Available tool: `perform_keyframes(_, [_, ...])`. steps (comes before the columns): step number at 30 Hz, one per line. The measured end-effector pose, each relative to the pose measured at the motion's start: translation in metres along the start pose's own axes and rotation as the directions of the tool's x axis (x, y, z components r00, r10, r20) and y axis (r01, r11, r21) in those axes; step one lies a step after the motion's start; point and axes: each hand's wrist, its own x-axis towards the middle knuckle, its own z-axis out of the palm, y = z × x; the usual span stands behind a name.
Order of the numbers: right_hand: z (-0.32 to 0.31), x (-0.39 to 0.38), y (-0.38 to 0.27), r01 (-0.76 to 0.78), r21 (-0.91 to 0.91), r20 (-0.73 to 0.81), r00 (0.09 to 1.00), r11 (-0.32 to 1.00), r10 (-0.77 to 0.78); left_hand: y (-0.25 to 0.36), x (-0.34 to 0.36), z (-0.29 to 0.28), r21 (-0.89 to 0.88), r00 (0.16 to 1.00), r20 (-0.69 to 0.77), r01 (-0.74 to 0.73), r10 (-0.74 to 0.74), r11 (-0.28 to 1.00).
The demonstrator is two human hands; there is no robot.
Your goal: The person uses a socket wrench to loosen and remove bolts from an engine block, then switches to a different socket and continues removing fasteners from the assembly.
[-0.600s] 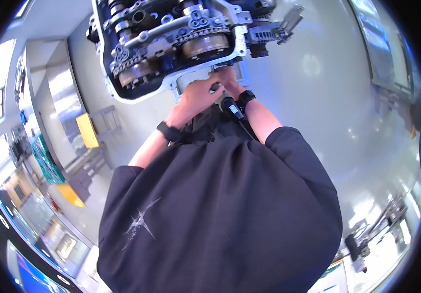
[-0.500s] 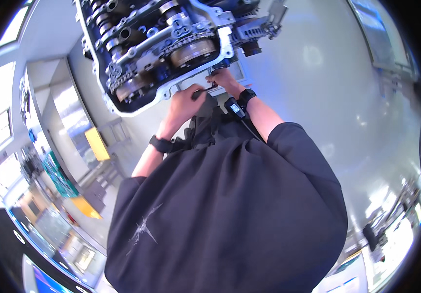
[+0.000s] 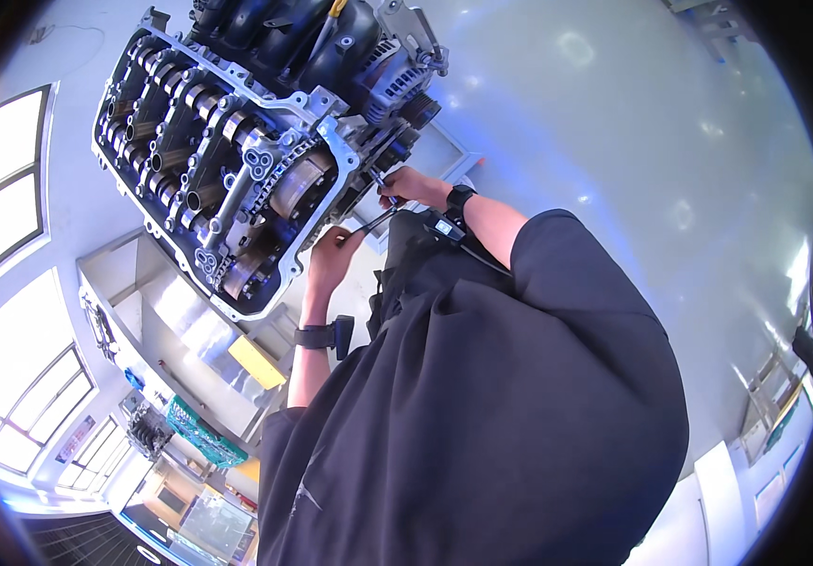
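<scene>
A car engine (image 3: 213,156) with its top cover off stands in front of me, its camshafts, timing chain and sprockets showing. My left hand (image 3: 331,255) is closed round the end of a slim, dark bar-handled tool, which looks like a ratchet wrench (image 3: 373,223). At the other end of that handle, my right hand (image 3: 408,187) closes its fingers round the tool's head, with a short metal piece pointing toward the engine's side. Both hands are just outside the engine's front rim, near the pulley end. The fingers partly hide the tool's head, and I cannot tell whether its tip touches the engine.
An alternator (image 3: 402,80) and a black intake manifold (image 3: 331,42) sit on the engine's far side. To the left are a metal bench (image 3: 175,307) with a yellow part, a green engine-like part (image 3: 203,432) and large windows (image 3: 5,156). Grey floor (image 3: 576,123) spreads to the right.
The view has swung, so the engine shows lower, further left and more fully. My hands have moved a little apart, and the tool's handle between them shows more clearly.
</scene>
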Motion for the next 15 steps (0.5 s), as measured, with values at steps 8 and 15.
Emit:
perform_keyframes(8, [0.01, 0.006, -0.011, -0.046, -0.645, -0.306, 0.93, 0.763, -0.202, 0.1, -0.008, 0.047, 0.414, 0.97, 0.138, -0.239, 0.199, 0.878])
perform_keyframes(15, [0.004, 0.003, 0.001, 0.008, -0.266, -0.237, 0.969, 0.964, -0.073, 0.076, 0.0, 0.041, 0.26, 0.978, 0.086, -0.204, 0.188, 0.944])
